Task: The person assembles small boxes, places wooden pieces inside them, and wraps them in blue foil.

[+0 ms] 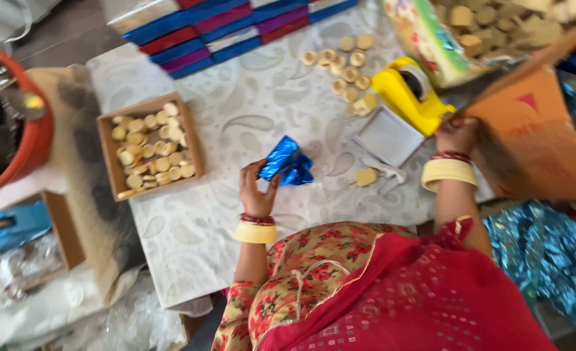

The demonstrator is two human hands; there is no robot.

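My left hand (pixel 256 188) grips a small packet wrapped in shiny blue foil (pixel 286 162), just above the patterned white cloth (pixel 236 117). My right hand (pixel 457 135) reaches to the right and touches the edge of an orange cardboard box (pixel 535 136), next to a yellow tape dispenser (pixel 408 94). Both wrists wear cream and red bangles. A small white square tray (pixel 387 136) lies between the two hands.
An open cardboard box of pale round pieces (pixel 150 146) sits left of my left hand. Loose round pieces (pixel 343 62) lie near the dispenser. Stacked blue, red and purple foil packs (pixel 229 26) line the far edge. A red bowl (pixel 31 140) stands far left; blue foil sheets (pixel 548 253) are at right.
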